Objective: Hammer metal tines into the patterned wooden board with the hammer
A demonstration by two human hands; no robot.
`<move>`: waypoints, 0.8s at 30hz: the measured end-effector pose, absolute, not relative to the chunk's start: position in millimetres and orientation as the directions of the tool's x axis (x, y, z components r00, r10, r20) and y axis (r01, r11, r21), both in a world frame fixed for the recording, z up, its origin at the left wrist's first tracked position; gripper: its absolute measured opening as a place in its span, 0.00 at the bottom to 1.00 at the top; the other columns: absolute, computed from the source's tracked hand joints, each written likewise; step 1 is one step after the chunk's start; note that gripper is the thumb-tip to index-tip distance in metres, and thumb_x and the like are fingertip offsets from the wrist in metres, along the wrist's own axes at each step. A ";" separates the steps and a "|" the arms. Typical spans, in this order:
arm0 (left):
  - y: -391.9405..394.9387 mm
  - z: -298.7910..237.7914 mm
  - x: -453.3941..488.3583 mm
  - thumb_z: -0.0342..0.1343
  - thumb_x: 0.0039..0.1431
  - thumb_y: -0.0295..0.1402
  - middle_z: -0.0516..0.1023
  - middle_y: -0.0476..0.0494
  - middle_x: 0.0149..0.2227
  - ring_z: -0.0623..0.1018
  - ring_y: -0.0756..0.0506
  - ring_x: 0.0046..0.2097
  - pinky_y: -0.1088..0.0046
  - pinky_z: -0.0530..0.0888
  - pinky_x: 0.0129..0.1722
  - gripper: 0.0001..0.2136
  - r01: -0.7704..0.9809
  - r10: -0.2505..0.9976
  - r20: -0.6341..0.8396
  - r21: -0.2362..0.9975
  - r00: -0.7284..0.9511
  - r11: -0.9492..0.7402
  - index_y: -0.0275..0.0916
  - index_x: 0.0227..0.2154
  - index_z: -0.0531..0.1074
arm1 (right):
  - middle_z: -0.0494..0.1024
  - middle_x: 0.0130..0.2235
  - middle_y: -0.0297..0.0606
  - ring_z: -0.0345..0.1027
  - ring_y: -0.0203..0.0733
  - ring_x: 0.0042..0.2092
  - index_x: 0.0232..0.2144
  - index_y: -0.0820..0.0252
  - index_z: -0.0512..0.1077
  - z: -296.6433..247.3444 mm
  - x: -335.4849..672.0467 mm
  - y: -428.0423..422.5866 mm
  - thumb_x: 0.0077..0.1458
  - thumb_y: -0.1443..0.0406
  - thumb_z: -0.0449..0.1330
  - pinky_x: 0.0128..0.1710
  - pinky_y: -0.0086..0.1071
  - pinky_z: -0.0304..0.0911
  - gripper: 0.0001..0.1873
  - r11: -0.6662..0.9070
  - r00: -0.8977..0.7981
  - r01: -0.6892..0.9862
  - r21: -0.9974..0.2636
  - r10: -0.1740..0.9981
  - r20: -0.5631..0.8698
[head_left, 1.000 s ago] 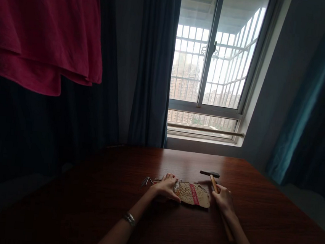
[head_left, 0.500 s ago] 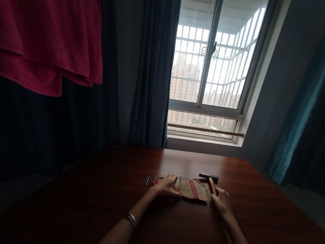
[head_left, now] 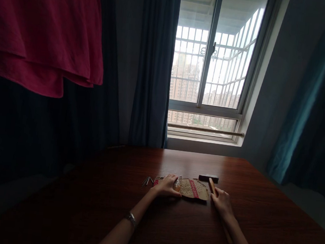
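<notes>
My left hand (head_left: 168, 186) grips a flat beige piece (head_left: 192, 189) shaped like a shoe sole, its thumb along the near edge and its fingers over the far side. The piece is covered in small dark dots and has pink bands; I cannot tell whether it is an insole. Two thin metal pins (head_left: 180, 178) stand upright beside my fingers. My right hand (head_left: 222, 201) is closed round the wooden handle of a hammer (head_left: 212, 186). The dark hammer head lies beyond the piece's right end, at or just above the table. Several metal rods (head_left: 147, 181) lie left of my left hand.
The brown wooden table (head_left: 108, 209) reaches to the wall below a barred window (head_left: 208, 65). Dark blue curtains (head_left: 154, 67) hang beside it. A pink cloth (head_left: 45, 30) hangs at the upper left, above the table's level.
The hammer head has turned slightly in my right hand and now looks more level. My left hand and the flat piece have stayed almost still.
</notes>
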State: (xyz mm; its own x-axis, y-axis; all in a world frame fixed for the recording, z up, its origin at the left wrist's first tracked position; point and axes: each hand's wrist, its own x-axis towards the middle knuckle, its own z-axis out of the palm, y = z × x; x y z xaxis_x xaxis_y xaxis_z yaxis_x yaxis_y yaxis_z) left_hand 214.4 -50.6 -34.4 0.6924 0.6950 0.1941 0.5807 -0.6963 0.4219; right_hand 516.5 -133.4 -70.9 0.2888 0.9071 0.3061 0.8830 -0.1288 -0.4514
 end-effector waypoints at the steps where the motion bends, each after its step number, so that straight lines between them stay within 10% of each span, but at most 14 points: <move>1: -50.6 -34.4 214.1 0.60 0.37 0.56 0.65 0.36 0.55 0.63 0.36 0.56 0.64 0.58 0.57 0.44 0.580 0.695 0.195 0.425 0.691 -0.696 0.37 0.56 0.60 | 0.79 0.42 0.47 0.71 0.48 0.46 0.42 0.63 0.75 -70.4 516.8 -133.9 0.48 0.66 0.55 0.45 0.30 0.61 0.18 -0.129 0.291 0.878 -0.461 0.908 0.300; 15: -51.6 -28.6 212.7 0.63 0.36 0.53 0.65 0.35 0.55 0.63 0.37 0.57 0.63 0.60 0.57 0.44 0.544 0.712 0.210 0.515 0.670 -0.663 0.37 0.57 0.60 | 0.78 0.44 0.45 0.71 0.48 0.46 0.43 0.63 0.74 -70.2 524.6 -138.4 0.44 0.63 0.58 0.47 0.32 0.63 0.21 -0.071 0.325 0.779 -0.623 0.896 0.304; 24: -29.6 13.1 169.9 0.51 0.53 0.38 0.78 0.41 0.37 0.76 0.45 0.38 0.73 0.71 0.37 0.15 0.584 0.875 0.319 0.653 0.365 -0.482 0.34 0.37 0.76 | 0.78 0.44 0.45 0.72 0.48 0.45 0.42 0.63 0.74 -64.0 521.3 -141.4 0.44 0.64 0.58 0.47 0.33 0.62 0.20 -0.071 0.324 0.769 -0.635 0.900 0.292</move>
